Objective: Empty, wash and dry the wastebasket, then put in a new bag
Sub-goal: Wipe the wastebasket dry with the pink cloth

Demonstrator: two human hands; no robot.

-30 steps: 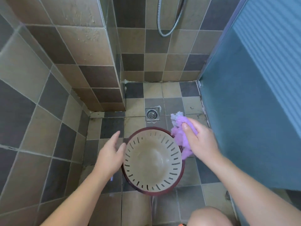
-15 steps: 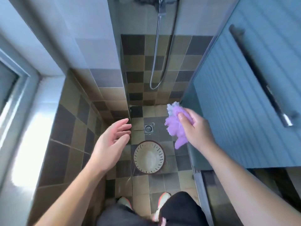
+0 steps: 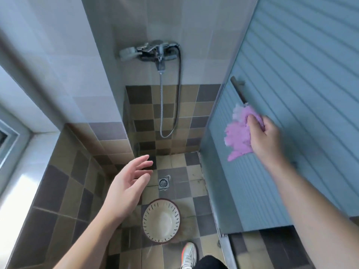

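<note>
Presently the wastebasket (image 3: 161, 222) stands upright and empty on the shower floor (image 3: 194, 183), so emptying looks done. Right hand (image 3: 264, 138) grips a purple cloth (image 3: 238, 136); left hand (image 3: 126, 189) spread, holding nothing. Drying judged unfinished; no new bag visible.

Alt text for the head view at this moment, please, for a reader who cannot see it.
A person stands over a round slotted wastebasket on the tiled shower floor, right hand gripping a purple cloth raised beside the blue door, left hand open and empty. A wall-mounted shower tap and floor drain lie ahead.
</note>
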